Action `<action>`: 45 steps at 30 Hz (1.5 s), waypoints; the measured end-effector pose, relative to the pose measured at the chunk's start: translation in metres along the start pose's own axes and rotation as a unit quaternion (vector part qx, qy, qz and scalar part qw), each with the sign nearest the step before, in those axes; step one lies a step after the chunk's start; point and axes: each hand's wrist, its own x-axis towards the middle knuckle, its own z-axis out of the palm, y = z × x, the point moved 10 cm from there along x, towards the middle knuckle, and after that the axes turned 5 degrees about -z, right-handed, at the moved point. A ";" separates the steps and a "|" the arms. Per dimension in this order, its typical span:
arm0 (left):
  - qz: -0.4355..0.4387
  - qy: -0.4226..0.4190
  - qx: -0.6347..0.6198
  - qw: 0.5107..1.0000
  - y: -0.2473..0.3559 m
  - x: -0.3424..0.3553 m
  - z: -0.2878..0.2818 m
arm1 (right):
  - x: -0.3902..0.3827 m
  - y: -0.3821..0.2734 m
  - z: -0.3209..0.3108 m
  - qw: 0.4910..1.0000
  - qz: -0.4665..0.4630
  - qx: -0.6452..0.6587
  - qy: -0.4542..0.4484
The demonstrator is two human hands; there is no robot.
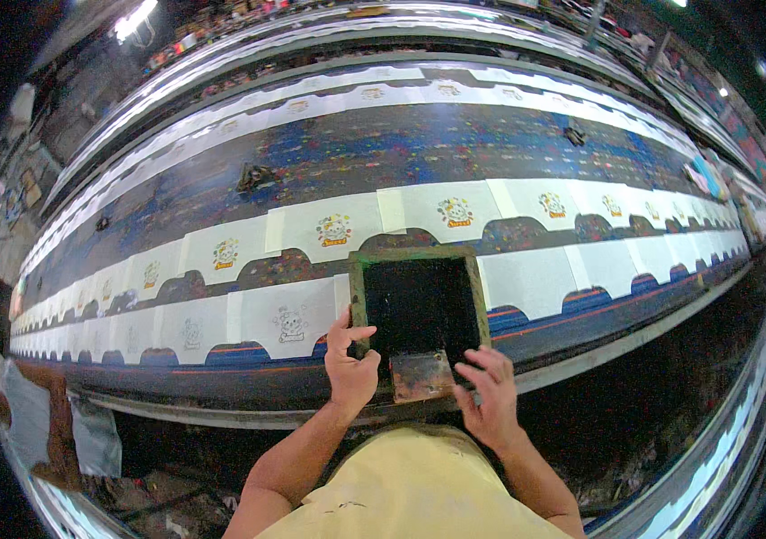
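A screen printing frame (358, 286) with a dark inner face lies over the near row of white fabric pieces, in front of me. My left hand (351, 366) grips its left side, thumb and one finger reaching over the rim. Against the frame's near end rests a flat, brownish squeegee (421, 377), stained and worn. My right hand (489, 395) is at the frame's near right corner, just right of the squeegee, fingers bent and apart with nothing in them. Left of the frame, a white piece (252, 314) bears a dark outline of a cartoon animal.
The long dark printing table (311, 157) curves across the view. Farther rows of white pieces (410, 202) carry coloured cartoon prints. Dark crumpled lumps (257, 178) lie on the table. Another person's arm (61, 427) shows at the left. More long tables (706, 467) stand behind and beyond.
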 end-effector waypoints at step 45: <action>-0.019 -0.036 0.013 0.999 -0.011 0.010 0.000 | 0.050 -0.040 0.062 0.955 -0.088 -0.062 -0.276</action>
